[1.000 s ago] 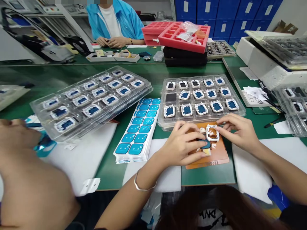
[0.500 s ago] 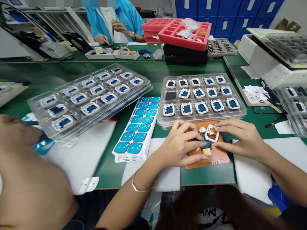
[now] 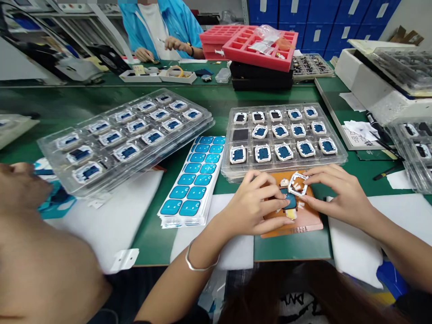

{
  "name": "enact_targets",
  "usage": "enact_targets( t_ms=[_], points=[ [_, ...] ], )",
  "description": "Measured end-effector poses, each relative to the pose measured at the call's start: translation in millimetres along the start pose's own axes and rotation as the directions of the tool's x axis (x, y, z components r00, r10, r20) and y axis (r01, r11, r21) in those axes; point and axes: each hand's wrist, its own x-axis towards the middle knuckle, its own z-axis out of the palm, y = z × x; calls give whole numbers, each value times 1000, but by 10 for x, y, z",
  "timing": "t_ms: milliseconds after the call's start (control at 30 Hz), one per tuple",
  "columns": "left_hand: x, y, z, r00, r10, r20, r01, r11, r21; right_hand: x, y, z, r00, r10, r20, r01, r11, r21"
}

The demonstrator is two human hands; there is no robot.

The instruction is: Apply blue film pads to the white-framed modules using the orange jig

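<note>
My right hand [image 3: 337, 189] pinches a white squarish frame [image 3: 298, 183] by its right side, tilted above an orange fixture plate [image 3: 310, 221]. My left hand [image 3: 254, 202] lies over the plate's left part, its fingers and thumb curved around a blue rounded piece [image 3: 289, 200] on the fixture; the fingers hide part of that piece. A small yellow piece [image 3: 291, 214] shows by the left thumb, and small white bits sit beneath the frame. Behind both hands stands a clear tray [image 3: 286, 168] of white frames with dark blue centres.
Left of my hands lies a stack of blue sticker sheets [image 3: 192, 193]. A second clear tray [image 3: 118, 180] leans beyond it. White foam sheets [image 3: 357, 247] line the front edge. At far left is another person's arm [image 3: 40, 252]; a person in blue [image 3: 189, 27] sits opposite.
The white frame has turned slightly in my right hand, and its fingers have shifted a little right. My left hand stays nearly still. The person opposite has lowered one hand.
</note>
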Motion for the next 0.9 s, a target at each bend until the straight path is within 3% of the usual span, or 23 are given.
enact_targets(
  t_ms=[100, 233, 433, 900],
  points=[
    [-1, 8, 27, 995, -43, -87, 44, 999, 9, -4, -24, 27, 999, -45, -14, 45, 999, 8],
    [-6, 9, 31, 959, -196, -204, 206, 978, 30, 7, -57, 68, 994, -106, -11, 106, 992, 65],
    [-1, 25, 3, 950, -292, -107, 295, 956, 11, 28, -96, 103, 987, -161, 6, 160, 981, 112],
    [-8, 24, -12, 958, -280, -71, 282, 959, 29, 20, -83, 96, 986, -159, 47, 152, 980, 128]
  ],
)
